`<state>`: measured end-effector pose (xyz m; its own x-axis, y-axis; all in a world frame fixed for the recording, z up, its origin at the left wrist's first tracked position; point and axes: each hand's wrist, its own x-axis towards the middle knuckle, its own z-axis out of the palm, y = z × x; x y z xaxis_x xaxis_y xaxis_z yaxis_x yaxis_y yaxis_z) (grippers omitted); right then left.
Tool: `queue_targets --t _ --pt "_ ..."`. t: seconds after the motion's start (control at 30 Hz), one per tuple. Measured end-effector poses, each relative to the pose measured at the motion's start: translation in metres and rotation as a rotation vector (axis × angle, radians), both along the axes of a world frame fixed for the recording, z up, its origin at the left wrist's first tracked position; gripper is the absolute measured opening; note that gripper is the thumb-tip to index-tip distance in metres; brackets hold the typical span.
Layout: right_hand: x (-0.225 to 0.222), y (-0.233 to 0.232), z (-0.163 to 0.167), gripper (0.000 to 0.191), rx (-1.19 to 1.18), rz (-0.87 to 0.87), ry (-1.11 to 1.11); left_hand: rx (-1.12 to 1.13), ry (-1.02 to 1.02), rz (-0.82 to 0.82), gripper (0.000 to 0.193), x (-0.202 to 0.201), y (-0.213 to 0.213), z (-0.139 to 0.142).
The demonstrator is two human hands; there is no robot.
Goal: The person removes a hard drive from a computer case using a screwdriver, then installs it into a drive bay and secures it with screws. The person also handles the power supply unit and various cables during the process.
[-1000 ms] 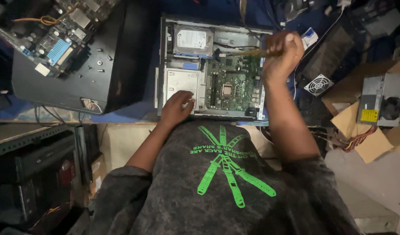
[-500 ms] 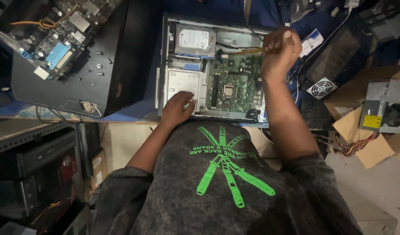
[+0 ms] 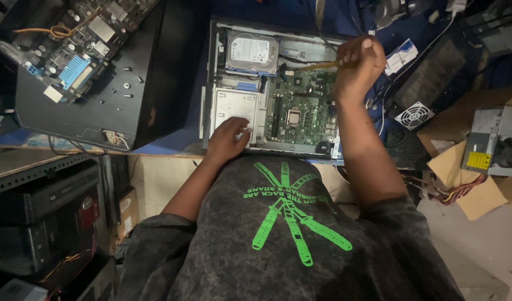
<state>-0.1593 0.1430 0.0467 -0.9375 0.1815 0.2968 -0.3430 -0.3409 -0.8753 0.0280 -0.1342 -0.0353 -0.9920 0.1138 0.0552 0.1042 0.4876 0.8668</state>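
Observation:
An open desktop computer case lies on the bench in front of me, with a green motherboard, a silver hard drive at its far side and a metal drive cage at its near left. My left hand rests flat on the drive cage, fingers spread. Over the case's far right corner my right hand is closed around a brush with a yellowish wooden handle, which points left over the motherboard.
A black case panel with several loose screws lies to the left, a bare motherboard on top of it. To the right are a white fan grille, cardboard, a grey power supply with coloured wires, and cables.
The right hand with the brush has stayed over the case's far right corner with only slight shifts. The left hand has not moved from the drive cage.

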Motion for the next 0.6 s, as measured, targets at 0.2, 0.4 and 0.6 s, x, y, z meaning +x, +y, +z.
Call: queue_targets --t 0.2,0.4,0.6 --pt "-0.001 0.000 -0.001 0.040 -0.008 0.008 0.017 0.014 -0.011 -0.002 0.022 0.000 0.000 0.002" --pt "-0.001 0.005 -0.010 0.037 0.047 0.033 0.010 0.019 -0.017 0.009 0.021 0.001 -0.001 0.001" --pt "0.004 -0.017 -0.013 0.032 0.108 0.199 -0.020 0.087 0.064 0.005 0.024 -0.022 0.011 0.010"
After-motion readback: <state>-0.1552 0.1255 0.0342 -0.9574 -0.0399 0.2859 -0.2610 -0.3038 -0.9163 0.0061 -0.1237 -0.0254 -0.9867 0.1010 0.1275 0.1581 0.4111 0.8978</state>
